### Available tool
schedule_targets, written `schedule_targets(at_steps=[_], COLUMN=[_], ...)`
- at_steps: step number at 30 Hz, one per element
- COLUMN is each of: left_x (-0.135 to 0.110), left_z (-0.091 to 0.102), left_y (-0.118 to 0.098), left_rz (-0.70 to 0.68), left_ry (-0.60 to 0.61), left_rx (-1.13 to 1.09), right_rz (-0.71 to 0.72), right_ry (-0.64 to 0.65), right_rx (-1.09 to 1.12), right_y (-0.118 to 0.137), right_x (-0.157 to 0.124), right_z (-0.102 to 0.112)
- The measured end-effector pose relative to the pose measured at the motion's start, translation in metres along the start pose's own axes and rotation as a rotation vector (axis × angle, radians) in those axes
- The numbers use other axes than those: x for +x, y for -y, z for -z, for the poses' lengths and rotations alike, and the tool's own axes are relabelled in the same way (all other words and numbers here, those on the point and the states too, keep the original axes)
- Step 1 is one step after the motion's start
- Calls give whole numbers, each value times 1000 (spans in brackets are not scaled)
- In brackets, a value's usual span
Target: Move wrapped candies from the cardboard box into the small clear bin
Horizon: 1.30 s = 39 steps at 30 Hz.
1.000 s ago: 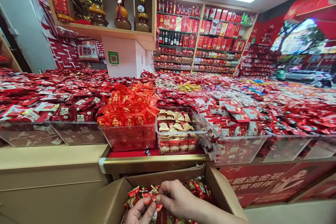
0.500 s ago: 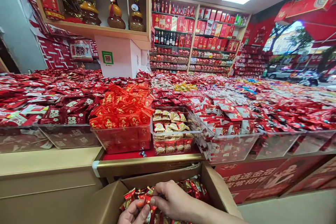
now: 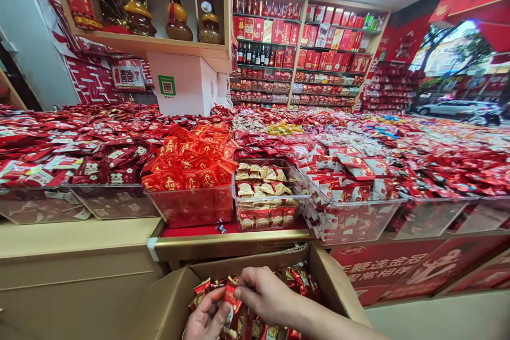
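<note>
A red wrapped candy (image 3: 232, 295) is pinched between both my hands, above the open cardboard box (image 3: 169, 305). My left hand (image 3: 207, 314) grips it from the lower left with thumb and fingers. From the right, the thumb and fingertips of my right hand (image 3: 261, 293) close on its upper part. Many more red and gold wrapped candies (image 3: 273, 332) lie loose inside the box, partly hidden beneath my hands.
Clear bins of packaged sweets line the counter, among them one with gold-topped candies in neat rows (image 3: 265, 196) and one with bright red packets (image 3: 191, 175). Bottles stand in a cabinet (image 3: 179, 45) at upper left. A small scrap (image 3: 220, 228) lies near the counter edge.
The candy now shows more fully between my hands, its red face turned up. Both hands have moved slightly right in the picture, as has the whole scene.
</note>
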<state>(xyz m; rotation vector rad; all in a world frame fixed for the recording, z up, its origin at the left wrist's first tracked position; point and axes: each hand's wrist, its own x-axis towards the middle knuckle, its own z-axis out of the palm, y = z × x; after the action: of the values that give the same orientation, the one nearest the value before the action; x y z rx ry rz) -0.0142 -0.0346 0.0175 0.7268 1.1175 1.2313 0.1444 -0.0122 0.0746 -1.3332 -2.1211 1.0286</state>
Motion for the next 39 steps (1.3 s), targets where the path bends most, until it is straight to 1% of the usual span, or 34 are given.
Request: schedule_targets(at_steps=[3,5,6,8,10,12,14,17,18,20,22,23,25,27,29,31,33,35,37,39], left_x=[-7,-13,-16,-20,-23,-24,-23,-22,-21,-21,-23,-24,-27,-29,-29,-28,-25,-23,-22,-22], left_z=[-5,-9,-11,-14,-17,-18,-18,-13,-11,-7,-5,-5,-7,-10,-13,-15,-15,-15,-15,-16], left_y=[-2,-5,-7,-12,-16,-19,-18,-16,-14,-12,-11,-11,-12,-13,-14,-15,-15,-15,-14,-15], left_rz=[74,100,91,98,92,90,112,219,271,371,447,479,524,500,416,330,268,208,170,165], left_ry=[17,58,79,78,51,36,46,93,118,191,280,321,348,317,273,236,199,169,170,168], left_rx=[-47,-103,-133,-141,-150,-184,-236,-350,-396,-498,-584,-601,-530,-378,-284,-286,-273,-206,-141,-128], right_rz=[-16,-32,-46,-70,-84,-86,-73,17,49,84,81,61,-19,-112,-155,-145,-114,-85,-76,-97], right_ry=[-29,-6,19,63,84,85,72,21,36,121,195,204,192,150,83,30,19,14,-2,-18], right_rx=[60,130,173,247,295,320,346,458,512,597,624,638,697,722,657,542,447,368,320,308], right_y=[-1,-2,-3,-3,-2,-1,-1,-1,-1,-1,0,1,2,2,1,-1,-4,-5,-4,-3], right_x=[1,1,1,1,1,2,1,-1,-2,-3,-3,-2,0,2,4,5,5,6,6,7], right_z=[1,0,-1,-1,-1,0,2,4,4,3,1,-1,-4,-5,-4,-2,1,1,0,-2])
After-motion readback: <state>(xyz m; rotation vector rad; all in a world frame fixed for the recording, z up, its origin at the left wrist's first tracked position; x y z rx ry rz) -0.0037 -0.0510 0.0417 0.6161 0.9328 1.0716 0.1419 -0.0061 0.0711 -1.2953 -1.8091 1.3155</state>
